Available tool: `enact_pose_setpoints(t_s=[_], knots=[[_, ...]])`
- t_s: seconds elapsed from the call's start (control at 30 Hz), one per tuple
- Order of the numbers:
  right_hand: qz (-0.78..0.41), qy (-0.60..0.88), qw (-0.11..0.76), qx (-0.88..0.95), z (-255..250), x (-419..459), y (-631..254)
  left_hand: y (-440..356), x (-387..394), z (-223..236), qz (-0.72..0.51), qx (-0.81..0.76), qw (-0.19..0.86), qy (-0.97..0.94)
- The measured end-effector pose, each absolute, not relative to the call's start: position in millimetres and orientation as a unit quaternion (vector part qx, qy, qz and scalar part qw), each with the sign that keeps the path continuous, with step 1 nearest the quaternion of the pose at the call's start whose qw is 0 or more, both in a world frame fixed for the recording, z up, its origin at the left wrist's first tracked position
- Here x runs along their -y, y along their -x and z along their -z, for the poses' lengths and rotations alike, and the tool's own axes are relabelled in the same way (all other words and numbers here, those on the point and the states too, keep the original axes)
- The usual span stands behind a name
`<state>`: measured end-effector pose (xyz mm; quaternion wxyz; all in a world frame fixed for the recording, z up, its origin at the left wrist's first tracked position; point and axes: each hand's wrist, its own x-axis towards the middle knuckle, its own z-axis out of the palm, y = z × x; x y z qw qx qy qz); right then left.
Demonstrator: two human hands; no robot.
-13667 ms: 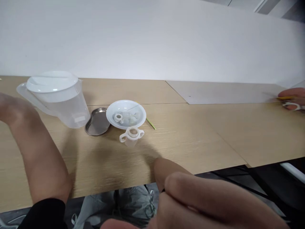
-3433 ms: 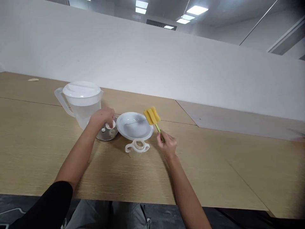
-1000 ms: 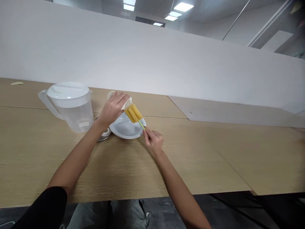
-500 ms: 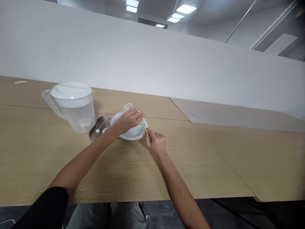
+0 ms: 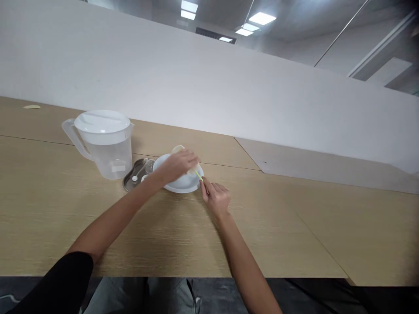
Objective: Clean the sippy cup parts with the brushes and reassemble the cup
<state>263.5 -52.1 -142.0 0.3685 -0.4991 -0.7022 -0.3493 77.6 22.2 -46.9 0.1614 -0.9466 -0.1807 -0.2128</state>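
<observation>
Left hand point(image 5: 178, 165), slightly blurred, grips a translucent plastic bottle point(image 5: 178, 149) closed-fingered above a white plate point(image 5: 182, 187). Right hand point(image 5: 215, 198) pinches the green stem of a bottle brush point(image 5: 198, 175); the stem runs into the left hand's grip, its head hidden. The plate sits near the far edge of the table point(image 5: 262, 226). Just left of it lies a steel kidney tray point(image 5: 129, 183) bearing a small white part point(image 5: 134, 178); beyond stands a lidded plastic pitcher point(image 5: 108, 152).
</observation>
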Motion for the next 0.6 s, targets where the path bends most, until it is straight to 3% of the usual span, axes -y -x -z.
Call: enact_pose_setpoints(t_s=[0.33,0.5,0.6], knots=[[0.341,0.496,0.369,0.708,141.7,49.9,-275.1,-42.9,-50.1,32.9,0.295,0.259,0.151,0.907],[0.322,0.629,0.457,0.540,145.3,44.0,-298.0,-21.6,-50.7,23.7,0.296,0.301,0.199,0.884],[0.252,0.749,0.367,0.491,148.8,38.4,-309.8,-27.4,-43.5,24.7,0.270,0.246,0.201,0.909]])
